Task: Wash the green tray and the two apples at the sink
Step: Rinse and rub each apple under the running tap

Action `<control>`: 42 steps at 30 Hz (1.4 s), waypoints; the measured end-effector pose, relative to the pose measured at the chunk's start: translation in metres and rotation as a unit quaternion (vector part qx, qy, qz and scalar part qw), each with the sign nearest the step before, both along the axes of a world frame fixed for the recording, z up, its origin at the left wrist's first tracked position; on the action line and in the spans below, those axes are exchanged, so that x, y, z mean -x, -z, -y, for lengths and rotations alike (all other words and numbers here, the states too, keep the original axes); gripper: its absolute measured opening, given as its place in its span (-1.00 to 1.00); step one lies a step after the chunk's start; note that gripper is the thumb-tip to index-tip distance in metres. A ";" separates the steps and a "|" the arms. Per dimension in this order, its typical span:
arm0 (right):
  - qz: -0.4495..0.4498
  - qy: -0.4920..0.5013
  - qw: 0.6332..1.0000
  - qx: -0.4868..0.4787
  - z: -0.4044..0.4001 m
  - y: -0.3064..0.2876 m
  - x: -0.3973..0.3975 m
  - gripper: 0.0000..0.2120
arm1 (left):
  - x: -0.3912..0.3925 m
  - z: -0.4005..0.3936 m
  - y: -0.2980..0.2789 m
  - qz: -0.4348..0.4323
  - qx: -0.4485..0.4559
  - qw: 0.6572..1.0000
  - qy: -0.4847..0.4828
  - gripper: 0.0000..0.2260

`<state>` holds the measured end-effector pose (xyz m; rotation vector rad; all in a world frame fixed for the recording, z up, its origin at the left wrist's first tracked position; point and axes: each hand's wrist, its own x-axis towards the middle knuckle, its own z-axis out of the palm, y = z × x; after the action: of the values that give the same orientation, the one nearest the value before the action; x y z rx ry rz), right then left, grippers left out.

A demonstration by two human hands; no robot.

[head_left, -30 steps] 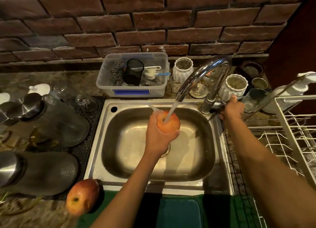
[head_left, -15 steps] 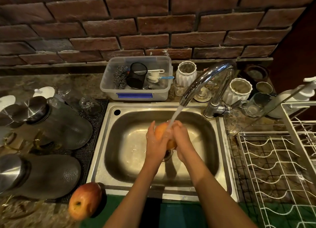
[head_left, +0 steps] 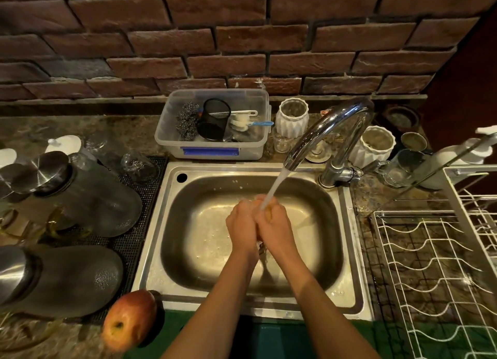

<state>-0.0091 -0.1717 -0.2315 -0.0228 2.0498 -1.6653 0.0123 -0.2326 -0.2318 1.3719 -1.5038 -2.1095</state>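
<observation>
Both my hands are over the steel sink [head_left: 174, 264], wrapped round one apple [head_left: 267, 210] under the running stream from the chrome tap [head_left: 322, 132]. My left hand [head_left: 242, 224] grips its left side and my right hand [head_left: 274, 227] its right side. Only a sliver of the orange-yellow apple shows between the fingers. The second apple [head_left: 129, 319], red and yellow, lies at the sink's near left corner on the green tray [head_left: 172, 340], which lies along the near edge and is mostly hidden under my arms.
A clear plastic box [head_left: 212, 143] with scrubbers and brushes stands behind the sink. Two white ribbed vases [head_left: 293, 116] and glasses stand by the tap. Dark jars with steel lids [head_left: 80, 197] lie on a mat at the left. A white wire rack [head_left: 435, 264] fills the right.
My right hand left the tap handle and joined my left hand on the apple. Both hands now cover more of it under the water.
</observation>
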 end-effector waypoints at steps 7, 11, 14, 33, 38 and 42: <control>0.126 -0.007 0.989 -0.074 -0.001 -0.001 0.017 -0.74 | -0.015 -0.004 0.009 -0.027 0.180 0.975 0.125 -0.84; 0.157 -0.019 0.986 -0.060 -0.002 0.001 0.016 -0.74 | -0.010 0.000 0.008 -0.006 0.102 0.994 0.044 -0.83; 0.104 -0.058 0.993 0.025 -0.004 0.004 0.008 -0.78 | 0.002 0.007 0.000 0.044 -0.036 0.996 -0.068 -0.88; 0.115 0.011 0.990 0.086 -0.006 -0.002 0.009 -0.78 | 0.021 0.005 -0.012 0.119 0.130 0.984 0.022 -0.77; 0.083 0.050 0.992 0.086 -0.006 -0.004 0.010 -0.84 | 0.014 -0.005 -0.005 0.090 0.155 0.983 0.036 -0.73; 0.132 0.074 0.988 0.024 -0.002 -0.003 0.008 -0.80 | 0.001 -0.004 0.009 0.097 0.260 0.956 0.096 -0.71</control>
<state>-0.0173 -0.1700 -0.2284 0.3246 1.8487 -1.7032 0.0110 -0.2282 -0.2406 1.2933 -2.1494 -1.5225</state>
